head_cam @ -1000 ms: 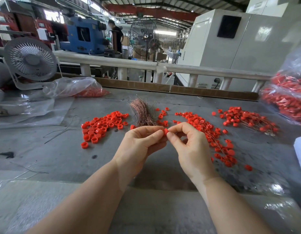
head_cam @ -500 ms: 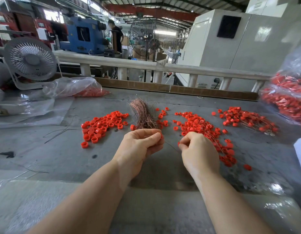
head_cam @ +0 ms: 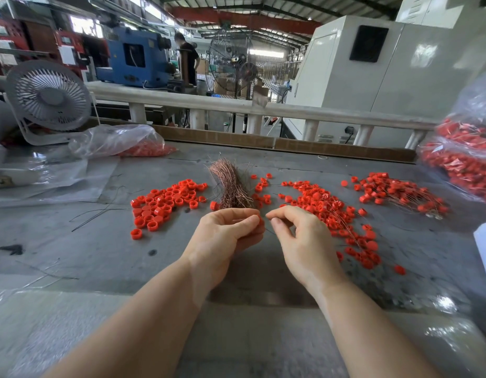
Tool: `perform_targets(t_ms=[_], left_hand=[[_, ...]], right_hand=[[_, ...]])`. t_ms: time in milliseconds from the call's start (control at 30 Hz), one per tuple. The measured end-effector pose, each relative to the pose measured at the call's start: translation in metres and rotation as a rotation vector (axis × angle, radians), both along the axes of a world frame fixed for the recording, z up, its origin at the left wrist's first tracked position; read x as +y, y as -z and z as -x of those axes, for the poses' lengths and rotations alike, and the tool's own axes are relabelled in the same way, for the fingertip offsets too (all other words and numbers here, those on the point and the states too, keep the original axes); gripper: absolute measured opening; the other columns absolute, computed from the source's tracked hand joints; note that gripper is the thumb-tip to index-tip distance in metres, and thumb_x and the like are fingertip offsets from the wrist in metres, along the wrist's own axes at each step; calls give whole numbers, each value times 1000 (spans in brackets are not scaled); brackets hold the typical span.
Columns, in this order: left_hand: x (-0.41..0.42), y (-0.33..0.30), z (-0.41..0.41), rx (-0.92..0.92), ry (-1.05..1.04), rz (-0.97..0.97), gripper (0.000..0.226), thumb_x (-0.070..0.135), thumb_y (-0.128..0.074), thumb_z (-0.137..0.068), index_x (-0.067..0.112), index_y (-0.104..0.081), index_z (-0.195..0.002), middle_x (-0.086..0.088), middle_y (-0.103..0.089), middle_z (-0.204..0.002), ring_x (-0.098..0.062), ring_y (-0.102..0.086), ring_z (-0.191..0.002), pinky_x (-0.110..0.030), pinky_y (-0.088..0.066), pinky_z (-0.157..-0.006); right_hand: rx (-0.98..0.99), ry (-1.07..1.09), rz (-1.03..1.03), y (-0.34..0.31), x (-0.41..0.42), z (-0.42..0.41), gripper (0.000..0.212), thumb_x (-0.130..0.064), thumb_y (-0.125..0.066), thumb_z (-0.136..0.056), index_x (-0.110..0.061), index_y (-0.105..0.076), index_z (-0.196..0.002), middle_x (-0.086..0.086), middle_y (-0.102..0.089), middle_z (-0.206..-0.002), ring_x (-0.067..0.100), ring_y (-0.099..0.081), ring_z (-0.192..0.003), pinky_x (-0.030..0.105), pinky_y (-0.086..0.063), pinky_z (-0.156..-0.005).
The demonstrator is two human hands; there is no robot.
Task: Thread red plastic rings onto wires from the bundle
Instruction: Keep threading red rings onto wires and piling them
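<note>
Head view. The left hand (head_cam: 227, 233) grips the near end of the copper wire bundle (head_cam: 231, 186), which fans away across the grey table (head_cam: 100, 255); at its thumb and forefinger tip it also pinches a red ring (head_cam: 261, 221). The right hand (head_cam: 299, 236) sits just beside it, thumb and forefinger drawn close together near a thin dark wire (head_cam: 269, 231) that leaves the ring; whether the fingers actually hold that wire cannot be told.

Progress, judged from the layout: a loose pile of unthreaded rings (head_cam: 165, 203) lies left of the bundle, untouched. Right of the bundle lies a larger heap of rings with fine wires running through them (head_cam: 340, 214), and farther right a second wired heap (head_cam: 394, 192); these appear to be finished pieces. The bundle is still thick and the loose pile sizeable, so much threading remains. A clear bag of red parts (head_cam: 465, 159) stands at the right edge.
</note>
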State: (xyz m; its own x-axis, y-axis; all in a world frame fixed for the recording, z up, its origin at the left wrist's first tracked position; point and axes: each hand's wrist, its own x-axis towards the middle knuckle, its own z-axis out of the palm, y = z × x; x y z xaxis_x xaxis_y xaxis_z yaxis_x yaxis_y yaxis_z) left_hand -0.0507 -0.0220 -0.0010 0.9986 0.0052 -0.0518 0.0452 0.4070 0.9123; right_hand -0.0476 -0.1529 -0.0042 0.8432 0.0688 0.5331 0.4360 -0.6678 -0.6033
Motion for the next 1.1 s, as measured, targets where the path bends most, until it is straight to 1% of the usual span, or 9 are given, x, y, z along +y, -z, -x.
perform_targets(t_ms=[100, 167, 300, 533, 767, 900, 1100], left_hand=[[1, -1, 0, -2, 4, -2, 12, -5, -58, -84, 3, -66, -81, -8, -68, -67, -11, -66, -59, -19, -55, -58], [2, -2, 0, 0, 5, -3, 12, -5, -58, -84, 3, -66, -81, -8, -68, -68, -11, -66, -60, -19, -56, -59], [2, -2, 0, 2, 5, -6, 12, -5, -58, -84, 3, -66, -82, -10, -68, -71, -12, -66, -63, -19, -56, -60], [2, -2, 0, -1, 9, -12, 12, -5, -58, -84, 4, -66, -82, -9, -69, -70, -12, -66, -64, -19, -56, -60], [2, -1, 1, -9, 19, -17, 14, -6, -56, -85, 4, -66, -82, -8, -69, -68, -11, -66, -61, -19, -56, -59], [1, -1, 0, -12, 10, -15, 14, -5, -56, -85, 4, -66, -82, -9, -69, -68, -11, -66, -59, -19, -55, -58], [1, 0, -1, -14, 16, -16, 14, -5, -56, -85, 4, -66, -82, -7, -69, -66, -10, -66, -59, -20, -56, -59]], right_hand=[[2, -15, 14, 1, 1, 0, 11, -12, -60, -87, -17, -70, -90, -7, -62, -78, 8, -45, -71, 20, -35, -66], [3, -13, 23, 1, 1, 1, 11, -12, -62, -86, -18, -70, -90, -11, -58, -75, 6, -45, -69, 19, -35, -65], [3, -15, 24, 0, 2, 0, 13, -9, -65, -83, -18, -70, -90, -9, -59, -75, 9, -51, -72, 23, -43, -70], [-11, -41, 4, -1, 2, 0, 11, -5, -65, -82, -15, -70, -86, -8, -58, -71, 11, -52, -71, 25, -44, -69], [-21, -26, 21, 0, 1, 0, 11, -4, -63, -83, -13, -70, -86, -5, -59, -74, 14, -51, -75, 29, -45, -73], [-33, 10, 36, 1, -1, -1, 12, -3, -62, -84, -12, -69, -86, -7, -57, -73, 13, -49, -74, 27, -43, -71], [-33, 31, 19, 0, -1, -2, 12, -3, -61, -84, -13, -69, -85, -5, -60, -78, 16, -51, -77, 29, -43, -74]])
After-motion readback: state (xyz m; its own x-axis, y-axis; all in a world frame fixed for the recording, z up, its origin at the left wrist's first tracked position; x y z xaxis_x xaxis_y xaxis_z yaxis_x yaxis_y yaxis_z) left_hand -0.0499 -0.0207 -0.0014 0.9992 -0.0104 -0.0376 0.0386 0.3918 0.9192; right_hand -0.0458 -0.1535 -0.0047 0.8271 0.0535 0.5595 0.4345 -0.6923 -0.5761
